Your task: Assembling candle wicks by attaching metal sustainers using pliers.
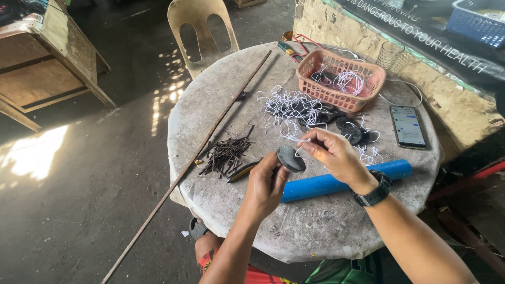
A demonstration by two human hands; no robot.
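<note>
Round table [326, 231], both hands working near its near edge, with bare top just below the wrists and more open room to the left of the left hand, before the pile of sticks [227, 153]. One long thin rod [200, 152] lying slantwise beyond the left hand, running off the table edge down to the floor. One blue pipe [342, 181] lying just under and behind the hands, passing below the right wrist. One pink basket [341, 79] well beyond the right hand, holding white strings and dark discs. One loose heap of white strings [289, 108] just beyond the fingers, several dark discs beside it, not countable. One phone [407, 126] to the right of the right hand, near the far table edge; one glass [390, 54] behind the basket. One empty chair [201, 31] at the far side. Left hand [265, 186] closed, gripping one dark disc [290, 158] between thumb and fingers, held up above the table. Right hand [332, 152] half closed, fingertips pinching a white string [302, 141] right at the disc, one black watch [374, 192] on the wrist.
</note>
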